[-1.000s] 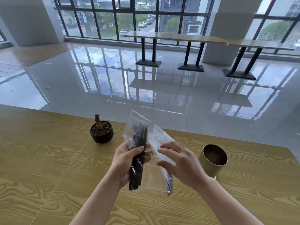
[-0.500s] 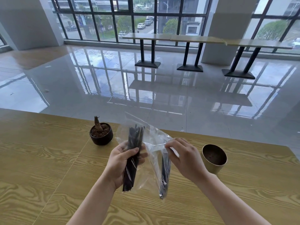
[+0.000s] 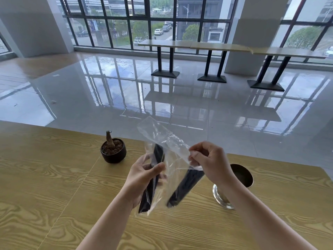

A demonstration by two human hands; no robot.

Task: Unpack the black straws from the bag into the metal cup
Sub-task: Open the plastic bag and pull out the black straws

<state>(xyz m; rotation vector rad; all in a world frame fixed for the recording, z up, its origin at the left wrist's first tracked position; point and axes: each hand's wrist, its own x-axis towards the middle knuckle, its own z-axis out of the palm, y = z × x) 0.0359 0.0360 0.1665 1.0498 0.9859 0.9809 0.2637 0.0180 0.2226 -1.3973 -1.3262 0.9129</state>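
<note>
Black straws stand in a tight dark bundle inside the left hand. Its fingers are curled round them through the film, with the thumb laid across the front. The bundle's top pokes out above the fingers and its lower end hangs below the palm. The bag is thin, clear, crinkled plastic. It rises in a loose flap above both hands and drapes down between them.

The right hand is closed, its fingertips pinching the bag's film on the side facing the left hand. Just below it a second bundle of black straws slants down toward the left forearm, fanned slightly and blurred. I cannot tell whether it is still inside the film.

The metal cup stands right behind the right wrist, which hides part of it. It has a brassy wall, a dark inside and a shiny foot. Beyond the left hand, off to its outer side, sits a small round black pot of soil with a short brown stump in it.

Both hands are held above the tabletop, pale yellow wood with bold wavy grain. Past its far edge lies a glossy grey tiled floor that mirrors the black-framed windows. Long tables on black legs line the glass beside a white pillar.
</note>
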